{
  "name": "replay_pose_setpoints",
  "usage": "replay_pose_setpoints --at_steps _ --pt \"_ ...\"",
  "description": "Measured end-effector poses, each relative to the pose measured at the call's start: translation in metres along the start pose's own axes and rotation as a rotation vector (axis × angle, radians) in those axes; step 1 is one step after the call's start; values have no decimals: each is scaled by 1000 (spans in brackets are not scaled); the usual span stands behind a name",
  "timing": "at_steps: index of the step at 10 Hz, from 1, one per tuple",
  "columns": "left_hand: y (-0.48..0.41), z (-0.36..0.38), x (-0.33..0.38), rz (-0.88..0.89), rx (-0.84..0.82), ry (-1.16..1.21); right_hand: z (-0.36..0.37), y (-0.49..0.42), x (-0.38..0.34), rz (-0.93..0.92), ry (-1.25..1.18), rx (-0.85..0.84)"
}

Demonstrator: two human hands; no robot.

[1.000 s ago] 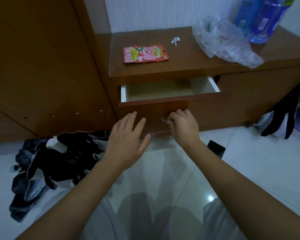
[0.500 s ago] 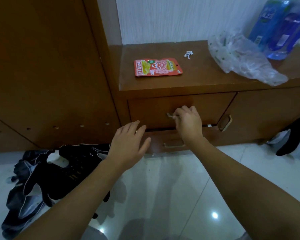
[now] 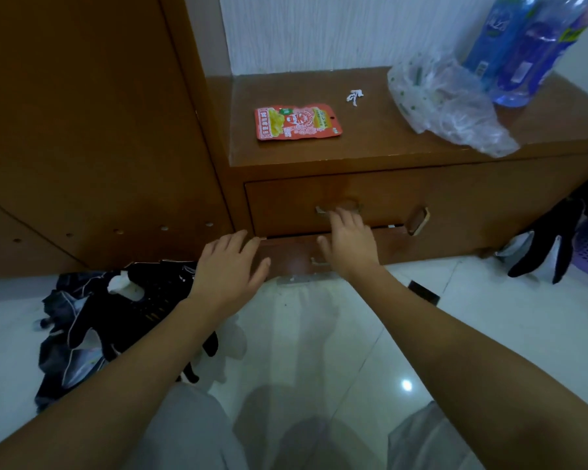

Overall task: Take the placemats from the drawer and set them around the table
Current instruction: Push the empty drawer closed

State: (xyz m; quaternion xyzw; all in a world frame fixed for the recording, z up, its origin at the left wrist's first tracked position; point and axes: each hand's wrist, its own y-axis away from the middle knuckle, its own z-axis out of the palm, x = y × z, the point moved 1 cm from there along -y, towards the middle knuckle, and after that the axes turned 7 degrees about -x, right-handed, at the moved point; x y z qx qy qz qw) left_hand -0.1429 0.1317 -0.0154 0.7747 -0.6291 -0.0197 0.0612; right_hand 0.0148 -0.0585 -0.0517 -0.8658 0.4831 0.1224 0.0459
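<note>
Wooden cabinet [image 3: 421, 164]; upper drawer [image 3: 286, 205] closed, long axis left-right; both hands' fingers apart, holding nothing

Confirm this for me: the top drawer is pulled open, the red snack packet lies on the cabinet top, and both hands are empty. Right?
Not quite. In the head view the top drawer is shut. The red snack packet does lie on the cabinet top, and the left hand and right hand hold nothing.

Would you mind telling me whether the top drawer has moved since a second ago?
Yes. The top drawer was pulled out from under the cabinet top and showed its inside; now it is pushed in, its front flush.
</note>
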Motion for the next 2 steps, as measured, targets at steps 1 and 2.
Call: replay_pose_setpoints --at_steps 1,2 --pt "29 -40 7 -13 -71 11 -31 53 -8 48 -83 -60" --pt "71 -89 18 -2 -100 69 -70 122 -18 87 -68 -156"
